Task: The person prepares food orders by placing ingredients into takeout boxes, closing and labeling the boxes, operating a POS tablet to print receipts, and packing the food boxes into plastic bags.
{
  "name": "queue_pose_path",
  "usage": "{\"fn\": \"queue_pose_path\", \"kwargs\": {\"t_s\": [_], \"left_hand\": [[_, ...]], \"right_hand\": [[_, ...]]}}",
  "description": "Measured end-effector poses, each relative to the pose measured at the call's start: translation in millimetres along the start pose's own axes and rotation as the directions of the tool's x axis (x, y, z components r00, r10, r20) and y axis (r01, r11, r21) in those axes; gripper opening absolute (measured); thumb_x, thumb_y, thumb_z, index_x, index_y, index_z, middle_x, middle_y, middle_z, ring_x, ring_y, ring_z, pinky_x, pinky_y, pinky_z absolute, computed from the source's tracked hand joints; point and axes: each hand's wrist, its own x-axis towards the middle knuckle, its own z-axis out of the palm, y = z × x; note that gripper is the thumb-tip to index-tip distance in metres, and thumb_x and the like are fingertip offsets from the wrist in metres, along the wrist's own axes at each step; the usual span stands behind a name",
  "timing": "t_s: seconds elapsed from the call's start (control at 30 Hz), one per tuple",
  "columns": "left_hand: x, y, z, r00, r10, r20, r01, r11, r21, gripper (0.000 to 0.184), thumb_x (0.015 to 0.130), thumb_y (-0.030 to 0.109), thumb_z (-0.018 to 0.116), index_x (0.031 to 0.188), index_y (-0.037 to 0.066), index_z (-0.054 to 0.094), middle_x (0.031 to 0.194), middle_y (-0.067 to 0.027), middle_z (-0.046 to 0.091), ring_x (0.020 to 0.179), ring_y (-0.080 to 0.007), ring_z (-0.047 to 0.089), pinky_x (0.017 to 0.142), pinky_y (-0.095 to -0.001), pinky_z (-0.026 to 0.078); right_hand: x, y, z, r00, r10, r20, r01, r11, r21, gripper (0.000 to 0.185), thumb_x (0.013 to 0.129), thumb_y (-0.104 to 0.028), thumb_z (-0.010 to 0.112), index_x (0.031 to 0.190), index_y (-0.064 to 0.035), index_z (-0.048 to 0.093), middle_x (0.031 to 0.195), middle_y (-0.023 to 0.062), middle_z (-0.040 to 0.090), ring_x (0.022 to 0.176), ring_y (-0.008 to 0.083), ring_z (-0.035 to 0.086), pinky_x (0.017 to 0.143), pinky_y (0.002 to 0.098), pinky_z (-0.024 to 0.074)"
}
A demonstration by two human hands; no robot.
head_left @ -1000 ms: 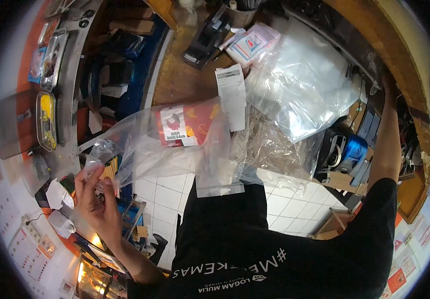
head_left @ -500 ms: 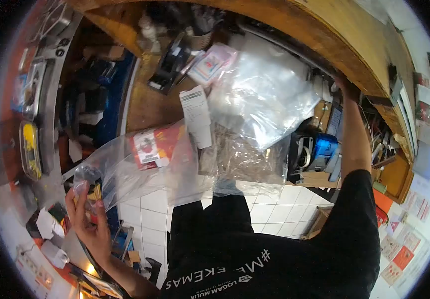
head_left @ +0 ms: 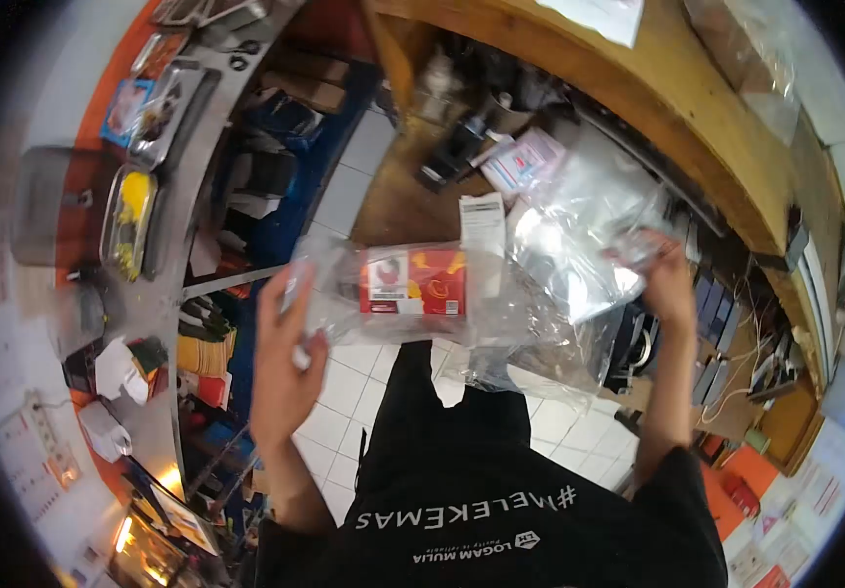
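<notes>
My left hand [head_left: 287,367] grips the left end of a clear plastic bag [head_left: 329,318], thumb and fingers bent around the film. Inside the bag lies a red and yellow packet [head_left: 440,279] with a white printed label. My right hand [head_left: 672,284] is over the right side of the table, its fingers closed on a small, blurred item with clear and reddish parts [head_left: 643,249]; its kind is unclear. Below and left of that hand are large clear plastic sheets or bags [head_left: 574,250]. A white printed paper slip [head_left: 482,231] lies beside the packet.
Behind the plastic are a pink-and-white packet [head_left: 523,162] and a dark device [head_left: 457,149]. A curved wooden shelf edge [head_left: 726,147] overhangs the table's far right side. Loose cables [head_left: 757,345] hang at right. At left, a metal counter [head_left: 172,245] carries trays.
My right hand has come back from under the wooden shelf, now with a small item in it. My left hand has shifted with the bag, and the view has turned.
</notes>
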Motion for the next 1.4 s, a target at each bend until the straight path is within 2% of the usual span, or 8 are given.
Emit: {"fn": "queue_pose_path", "kwargs": {"t_s": [0.1,0.3,0.43,0.5,0.9,1.0,1.07,1.4], "left_hand": [[7.9,0.4,-1.5,0.995,0.053,0.089,-0.045,0.995,-0.093,0.083,0.075,-0.014,0.047,0.152,0.007,0.023,0.147,-0.0199,0.027,0.110,-0.0345,0.056,0.075,-0.0299,0.050],[-2.7,-6.5,-29.0,0.992,0.023,0.125,-0.014,0.997,-0.071,0.080,0.079,-0.007,0.054,0.151,0.008,0.024,0.138,-0.0215,0.034,0.109,-0.0346,0.055,0.077,-0.0348,0.050],[-9.5,-26.8,-52.8,0.989,0.088,0.122,-0.099,0.991,0.089,0.059,0.083,0.001,0.060,0.139,0.004,0.043,0.116,-0.0156,0.050,0.073,-0.0311,0.058,0.071,-0.0365,0.048],[-5.9,-24.3,-67.3,0.978,0.120,0.171,-0.136,0.987,0.088,0.043,0.085,-0.001,0.058,0.128,0.002,0.055,0.104,-0.0095,0.058,0.071,-0.0261,0.059,0.066,-0.0363,0.047],[11.0,-171.9,112.9,0.887,0.265,0.378,-0.254,0.964,-0.079,0.146,0.054,0.029,0.093,0.151,0.002,-0.013,0.159,-0.0213,-0.005,0.147,-0.0357,0.006,0.119,-0.0407,0.012],[28.9,-137.1,153.4,0.964,0.267,-0.016,-0.253,0.892,-0.374,0.104,0.067,0.030,0.087,0.149,0.003,0.027,0.152,-0.0213,0.030,0.142,-0.0348,0.024,0.116,-0.0405,0.021],[40.9,-139.9,154.8,0.920,-0.004,0.391,0.274,0.720,-0.637,0.086,0.069,0.031,0.085,0.138,-0.001,0.045,0.145,-0.0202,0.041,0.134,-0.0319,0.038,0.112,-0.0428,0.028],[18.1,-137.0,221.2,0.998,0.032,-0.053,-0.046,0.954,-0.295,0.041,0.087,0.014,0.064,0.125,-0.001,0.056,0.121,-0.0136,0.062,0.114,-0.0297,0.055,0.103,-0.0409,0.039]], "right_hand": [[-63.4,-84.1,166.2,0.738,-0.618,0.272,0.637,0.771,0.024,0.020,0.087,-0.011,0.056,0.102,-0.0017,0.064,0.108,0.0203,0.064,0.107,0.0331,0.060,0.093,0.0438,0.0467],[-32.0,-37.3,260.6,0.552,0.408,0.728,0.710,0.229,-0.666,0.067,0.086,-0.016,0.057,0.148,-0.0098,0.033,0.141,0.0182,0.047,0.109,0.0428,0.058,0.094,0.0471,0.0461],[-70.3,-80.1,196.5,0.614,0.007,0.789,0.771,-0.218,-0.598,0.045,0.090,-0.020,0.051,0.133,-0.0084,0.051,0.105,0.0126,0.068,0.094,0.0274,0.066,0.092,0.0414,0.0421],[-83.7,-143.5,179.4,0.615,0.484,0.623,0.761,-0.158,-0.629,0.021,0.089,-0.023,0.052,0.091,-0.0079,0.067,0.100,0.0065,0.070,0.088,0.0246,0.067,0.086,0.0423,0.0446],[-59.2,36.2,140.8,0.808,0.088,0.582,0.359,0.709,-0.606,0.098,0.065,-0.024,0.087,0.147,-0.0109,0.036,0.157,0.0157,0.022,0.144,0.0315,0.023,0.118,0.0422,0.0179],[-52.2,90.0,265.8,0.694,-0.690,0.204,0.716,0.633,-0.294,0.061,0.083,-0.028,0.070,0.138,-0.0134,0.050,0.151,0.0138,0.037,0.140,0.0298,0.034,0.113,0.0454,0.0262],[-39.6,80.1,288.7,0.862,-0.413,0.293,0.481,0.848,-0.221,0.043,0.083,-0.022,0.062,0.125,-0.0096,0.060,0.146,0.0155,0.042,0.133,0.0326,0.041,0.108,0.0490,0.0302],[-49.5,26.6,250.5,0.714,-0.336,0.614,0.544,0.819,-0.185,0.042,0.077,-0.008,0.057,0.116,0.0057,0.057,0.118,0.0290,0.051,0.124,0.0396,0.043,0.105,0.0450,0.0350]]}}
